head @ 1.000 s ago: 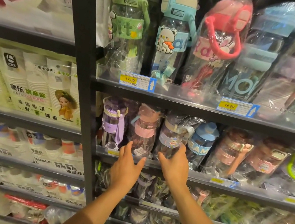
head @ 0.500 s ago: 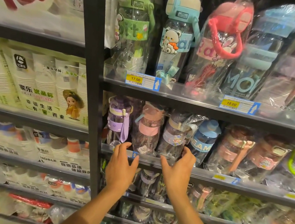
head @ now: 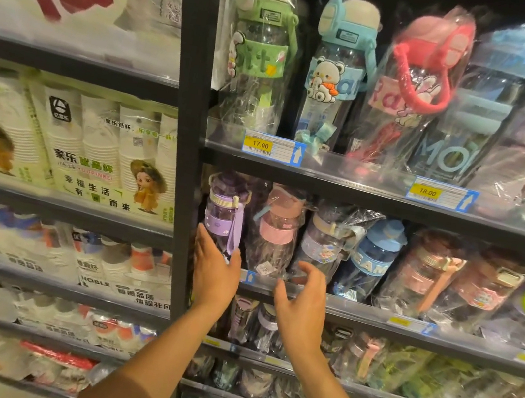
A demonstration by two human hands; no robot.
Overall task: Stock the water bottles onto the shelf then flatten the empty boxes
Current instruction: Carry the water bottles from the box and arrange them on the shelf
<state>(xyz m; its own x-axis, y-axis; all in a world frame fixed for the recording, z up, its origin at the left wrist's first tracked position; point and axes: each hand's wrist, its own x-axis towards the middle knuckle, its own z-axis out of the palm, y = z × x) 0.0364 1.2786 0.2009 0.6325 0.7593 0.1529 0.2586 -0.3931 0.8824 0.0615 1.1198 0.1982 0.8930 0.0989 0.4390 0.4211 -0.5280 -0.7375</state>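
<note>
Both forearms come in from bottom centre of the frame.

Left hand (head: pixel 215 277): fingers (head: pixel 203 241) straight, laid against the lower left of the purple bottle (head: pixel 224 213), thumb spread out on its right side. No closed grip visible.

Right hand (head: pixel 302 313): fingers wide and loosely curved, holding nothing. It sits in front of the middle shelf (head: pixel 373 316) lip, just below the pink bottle (head: pixel 274 232).

Bottles are on the middle shelf at frame centre, all upright in clear wrap. The purple one is far left against the dark upright post (head: pixel 184 116). To the right come pink, a clear one with a sticker band (head: pixel 326 244), then a blue bottle (head: pixel 373 255), with more toward the right edge.

Lower shelves hold more wrapped bottles, blurred.

Upper shelf (head: pixel 362 177) carries taller bottles: green (head: pixel 261 52), a blue bear one (head: pixel 334 72) and a red-strapped one (head: pixel 412 85). Its price tags read 17.00 (head: pixel 273 147) and 18.00 (head: pixel 440 194).

Left bay: packs of paper cups (head: pixel 99 150).
</note>
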